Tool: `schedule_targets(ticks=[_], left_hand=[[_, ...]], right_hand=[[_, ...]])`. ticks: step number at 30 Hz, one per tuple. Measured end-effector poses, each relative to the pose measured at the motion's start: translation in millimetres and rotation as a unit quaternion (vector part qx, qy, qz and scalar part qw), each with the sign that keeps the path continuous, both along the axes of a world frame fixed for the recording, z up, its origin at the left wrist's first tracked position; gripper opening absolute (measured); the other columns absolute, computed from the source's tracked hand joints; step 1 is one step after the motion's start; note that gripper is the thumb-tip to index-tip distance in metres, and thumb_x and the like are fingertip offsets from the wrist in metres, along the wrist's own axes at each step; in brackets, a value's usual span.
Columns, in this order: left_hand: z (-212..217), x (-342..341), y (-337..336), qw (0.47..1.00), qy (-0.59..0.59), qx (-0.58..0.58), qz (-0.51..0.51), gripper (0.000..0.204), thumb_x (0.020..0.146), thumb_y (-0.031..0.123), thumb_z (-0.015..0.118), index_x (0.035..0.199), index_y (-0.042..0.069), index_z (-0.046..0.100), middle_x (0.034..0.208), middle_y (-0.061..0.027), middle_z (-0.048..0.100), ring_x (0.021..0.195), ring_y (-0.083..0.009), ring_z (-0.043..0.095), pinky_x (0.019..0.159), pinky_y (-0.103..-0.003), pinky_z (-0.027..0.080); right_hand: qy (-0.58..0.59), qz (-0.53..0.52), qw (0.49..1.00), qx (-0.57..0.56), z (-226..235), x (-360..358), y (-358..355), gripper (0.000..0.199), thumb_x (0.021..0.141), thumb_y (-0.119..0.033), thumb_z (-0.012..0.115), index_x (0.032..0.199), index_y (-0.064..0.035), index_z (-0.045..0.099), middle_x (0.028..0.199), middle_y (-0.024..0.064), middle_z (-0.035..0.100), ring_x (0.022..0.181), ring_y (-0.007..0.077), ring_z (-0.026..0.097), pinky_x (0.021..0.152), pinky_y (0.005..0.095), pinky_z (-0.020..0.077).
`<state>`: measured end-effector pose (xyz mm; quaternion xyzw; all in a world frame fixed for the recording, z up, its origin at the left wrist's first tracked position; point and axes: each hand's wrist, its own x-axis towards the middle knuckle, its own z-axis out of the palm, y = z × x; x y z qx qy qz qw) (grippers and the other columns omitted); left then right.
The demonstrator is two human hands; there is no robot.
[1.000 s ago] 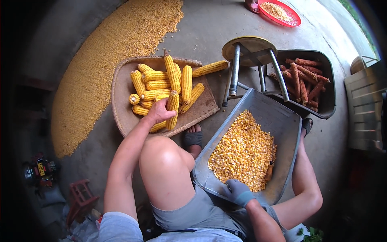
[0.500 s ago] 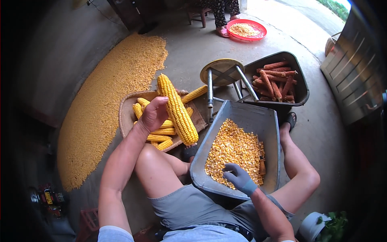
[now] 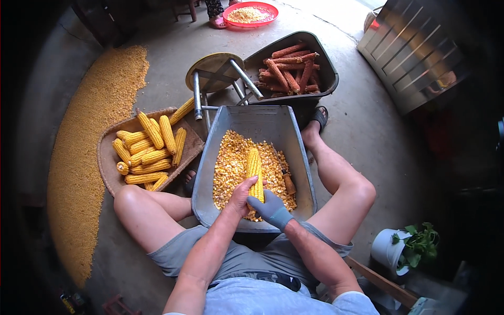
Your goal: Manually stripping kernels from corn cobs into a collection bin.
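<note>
A yellow ear of corn [image 3: 254, 167] points away from me over the grey tub [image 3: 283, 119] between my legs. My bare left hand [image 3: 241, 196] is closed around its left side near the lower end. On the right, my right hand [image 3: 273, 208], in a grey glove, grips the same end with its thumb against the cob. Loose kernels [image 3: 228, 157] cover the tub's bottom beneath. A tool's wooden handle [image 3: 289, 185] lies among them by the right wall; the rest of that tool is hard to make out.
Left of the tub, a woven basket [image 3: 109, 173] holds several ears. A tipped stool [image 3: 207, 71] and a dark bin [image 3: 332, 79] of bare red cobs stand beyond. Kernels [image 3: 89, 147] spread along the left wall. A person's foot is near a red tray [image 3: 274, 14]. A potted plant [image 3: 420, 245] sits right.
The ear of corn came from above the basket to over the tub in my left hand. My gloved hand, then empty above the kernels, has closed on it. The view has shifted rightward.
</note>
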<state>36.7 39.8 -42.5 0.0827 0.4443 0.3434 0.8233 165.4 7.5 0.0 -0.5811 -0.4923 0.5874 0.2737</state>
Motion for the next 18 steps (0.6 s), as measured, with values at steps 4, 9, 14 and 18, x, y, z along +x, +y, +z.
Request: schedule_targets(ticks=[4, 9, 14, 18], left_hand=[[-27.9, -21.9, -5.6, 0.994, -0.044, -0.061, 0.073, 0.046, 0.09, 0.037, 0.049, 0.114, -0.002, 0.052, 0.093, -0.0148, 0.064, 0.08, -0.0237, 0.064, 0.073, -0.036, 0.055], [-43.2, -44.1, -8.6, 0.991, -0.085, -0.072, 0.078, 0.049, 0.089, 0.042, 0.049, 0.112, -0.002, 0.052, 0.086, -0.013, 0.064, 0.069, -0.0211, 0.064, 0.066, -0.033, 0.056], [-33.1, -30.3, -7.2, 0.991, -0.039, -0.049, 0.12, 0.052, 0.089, 0.046, 0.05, 0.11, -0.001, 0.052, 0.085, -0.0135, 0.063, 0.068, -0.02, 0.063, 0.062, -0.031, 0.056], [-36.7, -27.9, -9.1, 0.983, -0.076, -0.039, 0.163, 0.049, 0.089, 0.048, 0.053, 0.108, 0.002, 0.052, 0.084, -0.0123, 0.062, 0.071, -0.0204, 0.064, 0.064, -0.032, 0.057]], right_hand=[[-0.08, 0.108, 0.989, -0.054, -4.5, 2.3, 4.9, 0.044, 0.084, -0.042, 0.063, 0.097, -0.0001, 0.063, 0.077, 0.0103, 0.065, 0.068, 0.016, 0.063, 0.066, 0.0294, 0.0504], [-0.346, 0.057, 0.93, 0.113, -38.0, 21.6, 43.1, 0.039, 0.083, -0.037, 0.058, 0.098, -0.0011, 0.06, 0.101, 0.0233, 0.059, 0.089, 0.0376, 0.06, 0.078, 0.0442, 0.0482], [-0.528, 0.064, 0.846, -0.041, -73.2, 35.0, 63.2, 0.036, 0.083, -0.029, 0.058, 0.107, -0.0014, 0.054, 0.118, 0.0216, 0.054, 0.099, 0.0369, 0.06, 0.084, 0.0446, 0.05], [-0.551, 0.069, 0.826, -0.101, -84.6, 34.6, 57.4, 0.037, 0.083, -0.029, 0.06, 0.106, -0.0001, 0.058, 0.115, 0.0188, 0.058, 0.102, 0.0334, 0.059, 0.084, 0.0399, 0.0507]])
